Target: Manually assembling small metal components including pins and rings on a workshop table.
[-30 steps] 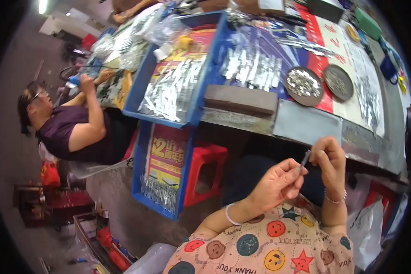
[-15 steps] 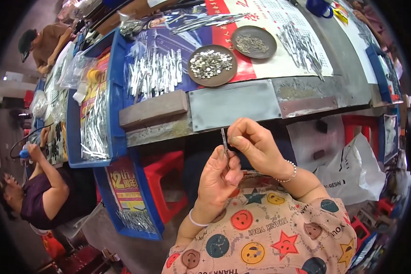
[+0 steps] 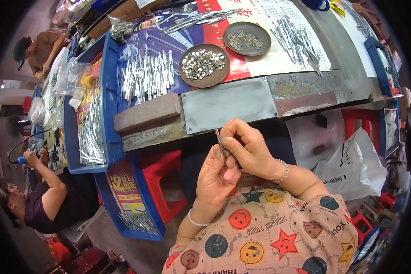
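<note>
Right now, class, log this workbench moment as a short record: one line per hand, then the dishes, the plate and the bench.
left hand: pinching a thin grey metal strip
right hand: gripping the same strip
near round brown dish: small shiny metal pieces
far round brown dish: fewer pieces
flat grey metal plate: on the bench edge
workbench: loose metal strips in piles

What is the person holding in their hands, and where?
A thin metal piece, pinched near its lower end between both hands, left hand and right hand; its tip sticks up.
</note>
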The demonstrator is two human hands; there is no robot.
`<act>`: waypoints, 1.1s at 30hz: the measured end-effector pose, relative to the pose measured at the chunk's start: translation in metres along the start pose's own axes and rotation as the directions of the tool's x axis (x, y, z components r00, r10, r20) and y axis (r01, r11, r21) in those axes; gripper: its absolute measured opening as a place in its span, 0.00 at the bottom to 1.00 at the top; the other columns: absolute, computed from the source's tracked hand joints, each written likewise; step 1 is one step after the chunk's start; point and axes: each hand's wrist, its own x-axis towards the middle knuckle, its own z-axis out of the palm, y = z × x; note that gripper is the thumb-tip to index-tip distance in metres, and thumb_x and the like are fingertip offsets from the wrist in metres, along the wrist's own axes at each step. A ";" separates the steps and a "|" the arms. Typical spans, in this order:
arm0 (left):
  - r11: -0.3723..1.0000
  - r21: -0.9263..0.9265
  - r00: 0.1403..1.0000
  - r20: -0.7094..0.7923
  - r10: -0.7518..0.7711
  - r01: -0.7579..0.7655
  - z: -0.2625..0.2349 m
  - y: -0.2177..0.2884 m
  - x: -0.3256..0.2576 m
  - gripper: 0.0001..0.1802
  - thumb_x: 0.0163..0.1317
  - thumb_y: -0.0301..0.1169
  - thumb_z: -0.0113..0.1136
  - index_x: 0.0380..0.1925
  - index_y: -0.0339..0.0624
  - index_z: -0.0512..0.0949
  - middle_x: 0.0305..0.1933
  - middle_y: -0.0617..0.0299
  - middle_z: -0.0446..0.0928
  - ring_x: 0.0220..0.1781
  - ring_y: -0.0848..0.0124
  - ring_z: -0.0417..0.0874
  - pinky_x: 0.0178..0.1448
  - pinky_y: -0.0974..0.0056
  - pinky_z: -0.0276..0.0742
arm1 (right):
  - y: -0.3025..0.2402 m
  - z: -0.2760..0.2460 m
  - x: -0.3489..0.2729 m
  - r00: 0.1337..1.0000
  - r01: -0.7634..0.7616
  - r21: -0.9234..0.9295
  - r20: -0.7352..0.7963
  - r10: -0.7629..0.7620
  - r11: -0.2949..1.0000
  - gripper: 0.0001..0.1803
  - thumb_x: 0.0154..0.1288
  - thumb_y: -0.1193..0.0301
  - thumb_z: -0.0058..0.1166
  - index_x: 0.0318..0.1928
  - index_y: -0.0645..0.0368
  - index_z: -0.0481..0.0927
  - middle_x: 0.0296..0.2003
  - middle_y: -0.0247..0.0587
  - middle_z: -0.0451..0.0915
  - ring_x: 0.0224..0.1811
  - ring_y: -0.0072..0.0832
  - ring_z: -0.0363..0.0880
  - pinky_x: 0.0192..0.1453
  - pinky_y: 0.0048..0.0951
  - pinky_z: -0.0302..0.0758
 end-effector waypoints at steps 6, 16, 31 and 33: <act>0.975 0.166 0.987 -0.035 0.157 -0.149 0.001 -0.002 -0.005 0.06 0.68 0.34 0.50 0.33 0.45 0.68 0.28 0.64 0.72 0.24 0.78 0.70 0.28 0.75 0.67 | 0.006 0.009 0.003 0.920 0.327 -0.474 -0.036 -0.389 0.818 0.08 0.53 0.81 0.54 0.32 0.61 0.68 0.26 0.45 0.70 0.28 0.40 0.71 0.30 0.34 0.69; 0.813 0.481 0.944 0.126 0.306 -0.328 -0.008 -0.010 -0.012 0.03 0.68 0.28 0.47 0.35 0.43 0.66 0.30 0.66 0.71 0.25 0.82 0.72 0.30 0.78 0.69 | -0.004 0.015 -0.012 0.909 0.348 -0.489 -0.031 -0.415 0.800 0.07 0.61 0.77 0.51 0.30 0.60 0.66 0.25 0.40 0.68 0.26 0.31 0.67 0.31 0.28 0.68; 0.759 0.511 0.913 0.166 0.373 -0.404 0.002 -0.006 -0.012 0.06 0.68 0.30 0.48 0.33 0.43 0.65 0.27 0.69 0.69 0.23 0.84 0.70 0.28 0.79 0.69 | -0.014 0.017 -0.013 0.976 0.176 -0.347 -0.063 -0.210 0.921 0.10 0.65 0.70 0.49 0.30 0.61 0.65 0.25 0.37 0.66 0.26 0.23 0.64 0.32 0.22 0.65; 0.752 0.492 0.898 0.202 0.392 -0.439 -0.001 -0.009 -0.012 0.06 0.68 0.30 0.48 0.33 0.42 0.65 0.27 0.69 0.69 0.24 0.84 0.70 0.28 0.79 0.69 | -0.014 0.017 -0.012 0.981 0.167 -0.309 -0.047 -0.191 0.936 0.10 0.65 0.70 0.50 0.30 0.61 0.65 0.25 0.37 0.66 0.26 0.23 0.64 0.32 0.22 0.65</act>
